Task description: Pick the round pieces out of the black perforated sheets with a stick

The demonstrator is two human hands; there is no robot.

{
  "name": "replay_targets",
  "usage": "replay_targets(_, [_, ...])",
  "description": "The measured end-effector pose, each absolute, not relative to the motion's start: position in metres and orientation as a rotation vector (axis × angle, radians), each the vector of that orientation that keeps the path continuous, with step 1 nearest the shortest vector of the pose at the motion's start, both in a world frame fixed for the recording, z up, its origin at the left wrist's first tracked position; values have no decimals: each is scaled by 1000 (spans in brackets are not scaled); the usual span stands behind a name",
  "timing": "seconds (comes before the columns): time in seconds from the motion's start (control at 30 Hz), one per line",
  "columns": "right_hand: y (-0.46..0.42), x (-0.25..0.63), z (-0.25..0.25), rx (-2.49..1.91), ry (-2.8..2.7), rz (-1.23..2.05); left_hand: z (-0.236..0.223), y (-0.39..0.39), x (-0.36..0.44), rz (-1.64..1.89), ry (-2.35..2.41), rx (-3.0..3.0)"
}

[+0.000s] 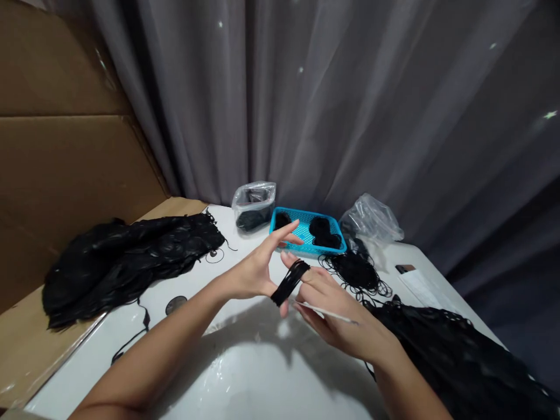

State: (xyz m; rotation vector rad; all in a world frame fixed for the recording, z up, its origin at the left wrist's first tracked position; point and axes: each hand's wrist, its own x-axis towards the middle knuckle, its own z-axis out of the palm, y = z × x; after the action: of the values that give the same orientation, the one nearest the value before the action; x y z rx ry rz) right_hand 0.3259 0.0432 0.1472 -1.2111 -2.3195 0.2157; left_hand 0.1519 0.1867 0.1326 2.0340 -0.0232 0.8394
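Note:
A bundle of thin black loops [291, 282] is stretched between my two hands above the white table. The thumb of my left hand [256, 269] is hooked in the bundle's lower end, while its other fingers are spread away from it. Bent fingers of my right hand [330, 303] hold the upper end. A thin white stick [326, 313] also lies in my right hand, slanting back across it. Beyond my hands stands a blue mesh basket [301, 249] with several black loop bundles [321, 227] inside. Loose black loops [356, 271] are heaped to its right.
Piled black strands [126, 262] cover the table's left side, and another black heap [450, 350] lies at right. Clear plastic bags [254, 201] flank the basket. At right are a phone [405, 268] and white paper [424, 289]. A cardboard box [65, 157] and grey curtain [280, 105] stand behind.

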Motion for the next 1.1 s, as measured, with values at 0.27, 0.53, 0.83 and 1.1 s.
replay_targets(0.27, [51,330,139,-1179,-2306,128,130,190,158,883,-107,2047])
replay_targets(0.53, [55,329,134,-1129,-2303,212,120,181,157,1096,-89,2104])
replay_targets(0.83, [53,326,131,-1057,-2339,80,123,172,148,1146,-37,2155])
replay_targets(1.1, [43,326,139,-981,-2077,844,131,170,157,1192,216,1810])
